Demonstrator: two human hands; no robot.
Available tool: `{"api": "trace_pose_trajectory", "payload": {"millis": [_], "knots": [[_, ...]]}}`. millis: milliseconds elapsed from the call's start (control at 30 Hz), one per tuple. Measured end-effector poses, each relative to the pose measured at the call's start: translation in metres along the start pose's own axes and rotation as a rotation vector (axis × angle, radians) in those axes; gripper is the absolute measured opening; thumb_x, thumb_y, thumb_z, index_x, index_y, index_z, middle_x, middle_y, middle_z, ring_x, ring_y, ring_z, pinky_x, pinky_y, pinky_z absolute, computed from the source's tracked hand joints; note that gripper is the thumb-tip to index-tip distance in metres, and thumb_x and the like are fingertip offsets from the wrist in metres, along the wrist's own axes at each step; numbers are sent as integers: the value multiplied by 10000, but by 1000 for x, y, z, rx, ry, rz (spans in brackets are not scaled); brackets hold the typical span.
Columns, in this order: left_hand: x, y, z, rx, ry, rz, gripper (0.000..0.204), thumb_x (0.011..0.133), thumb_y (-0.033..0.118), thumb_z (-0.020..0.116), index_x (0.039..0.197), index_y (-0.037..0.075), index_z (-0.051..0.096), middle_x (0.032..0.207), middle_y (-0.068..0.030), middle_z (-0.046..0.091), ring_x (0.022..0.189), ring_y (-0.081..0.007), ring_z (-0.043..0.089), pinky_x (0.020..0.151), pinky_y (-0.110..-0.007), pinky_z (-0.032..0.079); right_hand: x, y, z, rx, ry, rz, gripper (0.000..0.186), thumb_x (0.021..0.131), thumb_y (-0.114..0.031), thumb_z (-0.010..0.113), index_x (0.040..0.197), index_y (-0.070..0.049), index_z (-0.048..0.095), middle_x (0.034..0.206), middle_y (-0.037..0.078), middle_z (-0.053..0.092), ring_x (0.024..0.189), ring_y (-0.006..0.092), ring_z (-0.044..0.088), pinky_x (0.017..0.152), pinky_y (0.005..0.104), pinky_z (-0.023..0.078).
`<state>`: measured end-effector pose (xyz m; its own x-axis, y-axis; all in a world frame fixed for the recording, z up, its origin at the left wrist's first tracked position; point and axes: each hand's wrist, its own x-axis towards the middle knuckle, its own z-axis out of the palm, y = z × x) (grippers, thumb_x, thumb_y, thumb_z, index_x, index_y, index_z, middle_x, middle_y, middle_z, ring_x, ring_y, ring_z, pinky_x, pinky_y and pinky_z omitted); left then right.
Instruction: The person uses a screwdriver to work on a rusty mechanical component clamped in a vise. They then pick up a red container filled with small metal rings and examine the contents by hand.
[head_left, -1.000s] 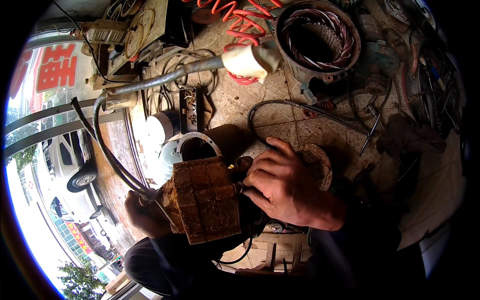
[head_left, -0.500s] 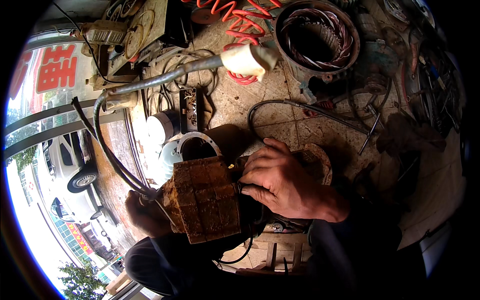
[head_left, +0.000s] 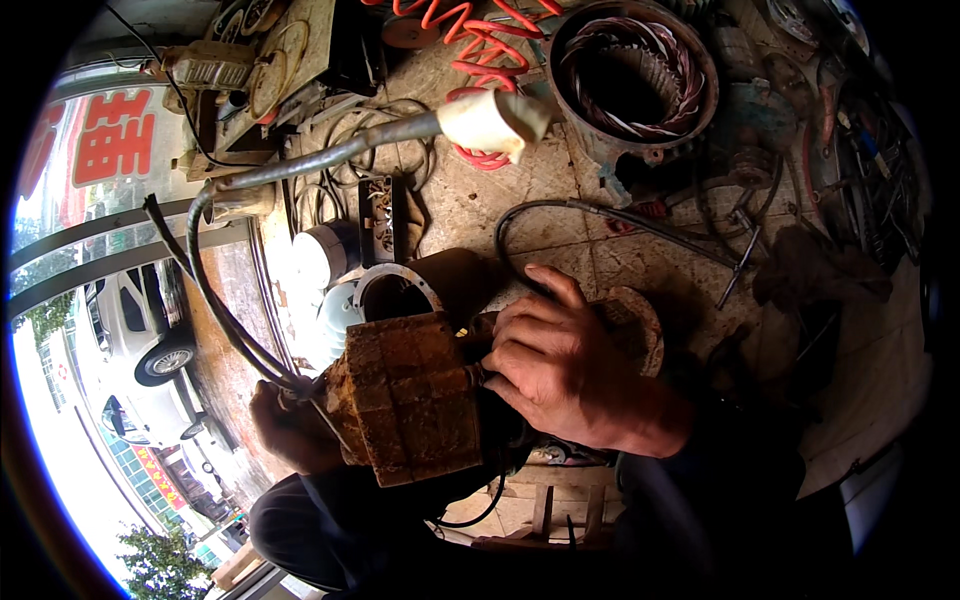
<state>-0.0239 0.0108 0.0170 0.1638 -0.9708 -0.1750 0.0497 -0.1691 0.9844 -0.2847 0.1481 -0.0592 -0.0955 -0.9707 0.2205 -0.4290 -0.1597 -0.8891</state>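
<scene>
Rusty housing (head_left: 415, 405): left hand (head_left: 292, 438) grips side; right hand (head_left: 565, 375) curled at edge, hold unclear; dark tray (head_left: 400, 222) contains small parts (head_left: 380, 205).

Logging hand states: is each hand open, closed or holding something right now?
Left hand: curled at the left end of the rusty block; grip cannot be told.
Right hand: bent at the block's right side; any hold cannot be told.

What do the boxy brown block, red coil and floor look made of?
Boxy brown block: likely cast iron or steel; rough, pitted, rust-coloured surface.
Red coil: probably plastic tubing; smooth, springy loops.
Floor: apparently ceramic or stone tile; pale, stained, visible seams.
</scene>
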Motion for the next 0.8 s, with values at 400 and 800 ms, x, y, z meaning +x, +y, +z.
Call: {"api": "trace_pose_trajectory", "payload": {"millis": [400,800], "knots": [[8,-2,-8,-24,39,-7,265,954,291,518,857,53,582,743,-59,594,705,-213,604,745,-380,517,1,-1,0,68,97,-56,130,752,-84,756,856,-42,690,842,57,650,974,201,617,1104,504,296],[-1,1,5,-43,63,-53,279,925,327,555,898,50,570,754,-99,612,665,-230,612,653,-393,538,-9,5,20,-105,87,11,224,695,-78,786,883,-53,666,879,48,641,976,210,611,1091,512,324]]}}
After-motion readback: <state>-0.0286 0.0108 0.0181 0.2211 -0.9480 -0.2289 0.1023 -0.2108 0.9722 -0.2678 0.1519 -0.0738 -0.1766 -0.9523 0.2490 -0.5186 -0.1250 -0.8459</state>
